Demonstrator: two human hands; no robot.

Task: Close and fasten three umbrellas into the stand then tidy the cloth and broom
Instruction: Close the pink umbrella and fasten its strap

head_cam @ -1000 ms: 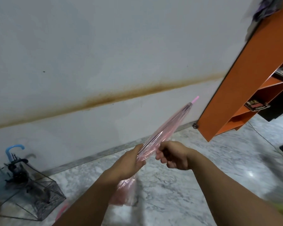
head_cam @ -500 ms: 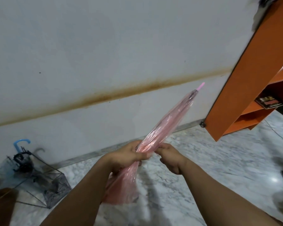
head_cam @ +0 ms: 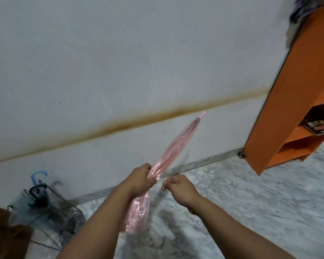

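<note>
Pink umbrella (head_cam: 173,146) gripped by left hand (head_cam: 140,181) | right hand (head_cam: 178,187) clenched, empty | wire stand (head_cam: 51,215) left

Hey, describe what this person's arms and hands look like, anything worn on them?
Both forearms are bare as far as the picture shows, with no sleeves in sight. The left hand and the right hand wear no gloves, and no rings, watch or bracelet show on them. No marks stand out, though the picture is slightly blurred.

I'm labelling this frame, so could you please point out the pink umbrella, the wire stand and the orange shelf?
pink umbrella (head_cam: 173,148): head view, on the folded canopy above the left hand.
wire stand (head_cam: 64,215): head view, on its mesh side wall.
orange shelf (head_cam: 288,101): head view, on its flat side panel.
</note>
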